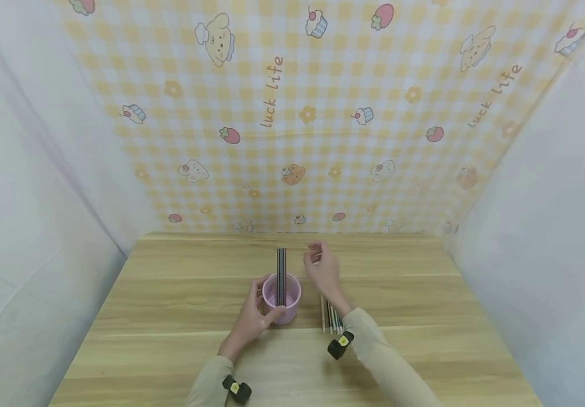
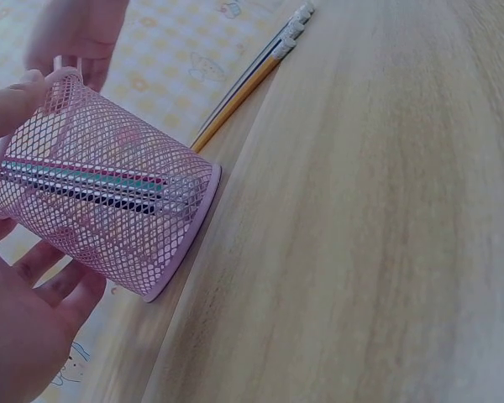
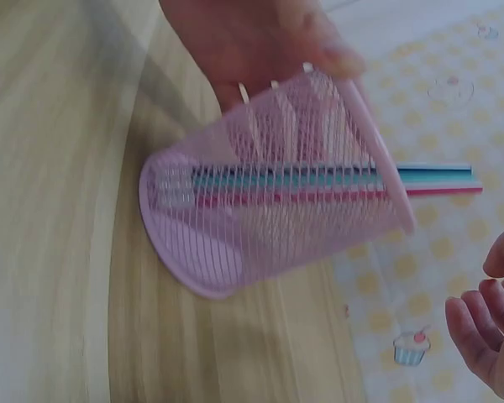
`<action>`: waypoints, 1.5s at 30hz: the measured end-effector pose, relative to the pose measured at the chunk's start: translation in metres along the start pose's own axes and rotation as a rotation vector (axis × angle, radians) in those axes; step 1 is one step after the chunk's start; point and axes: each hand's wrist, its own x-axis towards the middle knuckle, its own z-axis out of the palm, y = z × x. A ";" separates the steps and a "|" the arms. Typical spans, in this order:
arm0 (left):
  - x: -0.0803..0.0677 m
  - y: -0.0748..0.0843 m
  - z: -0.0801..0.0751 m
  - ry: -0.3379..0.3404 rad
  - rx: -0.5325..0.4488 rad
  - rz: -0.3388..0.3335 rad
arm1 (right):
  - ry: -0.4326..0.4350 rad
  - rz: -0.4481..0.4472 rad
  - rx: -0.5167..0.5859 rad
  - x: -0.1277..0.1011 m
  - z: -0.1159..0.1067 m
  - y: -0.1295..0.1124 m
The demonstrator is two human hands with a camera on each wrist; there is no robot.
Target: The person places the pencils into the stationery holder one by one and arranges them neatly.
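A pink mesh pen cup [image 1: 288, 317] stands upright on the table, gripped at its left side by my left hand [image 1: 251, 316]. The thumb lies at the near rim, while the other fingers reach round the far side. Inside the cup several pencils [image 1: 281, 271] stand together, sticking out above the rim; the right wrist view shows teal and red ones [image 3: 437, 178] among them. My right hand [image 1: 324, 271] hovers right of the cup, fingers loosely bent and nothing in them. Beneath that forearm lies a row of pencils [image 1: 323, 316], partly hidden, with whitish ends toward me.
The wood-grain table [image 1: 170, 316] extends around the cup and pencils. Behind it hangs a yellow checked cloth [image 1: 323, 147] with cartoon prints. Pale walls [image 1: 541, 226] close in the left and right sides. A dark strap-on device [image 1: 340, 345] sits on each wrist.
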 end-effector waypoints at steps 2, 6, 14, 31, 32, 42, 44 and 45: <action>0.000 0.000 0.000 0.002 0.000 -0.002 | 0.011 0.016 -0.014 0.003 -0.004 0.007; 0.000 -0.001 -0.001 0.000 -0.008 0.000 | 0.031 0.038 -0.052 0.009 -0.012 0.022; -0.001 -0.001 0.000 -0.005 -0.021 -0.006 | 0.026 0.127 -0.128 0.017 -0.027 0.045; -0.001 0.002 0.000 -0.017 -0.025 -0.017 | -0.060 0.218 -0.245 0.011 -0.040 0.076; 0.000 0.002 -0.001 -0.016 -0.024 -0.016 | -0.068 0.222 -0.257 0.010 -0.040 0.077; -0.001 0.000 -0.001 -0.015 -0.017 -0.017 | -0.135 0.270 -0.309 0.003 -0.041 0.087; -0.001 0.000 -0.001 -0.014 -0.014 -0.017 | -0.145 0.281 -0.309 0.003 -0.041 0.089; -0.001 0.000 -0.001 -0.013 -0.013 -0.019 | -0.147 0.276 -0.315 0.002 -0.041 0.090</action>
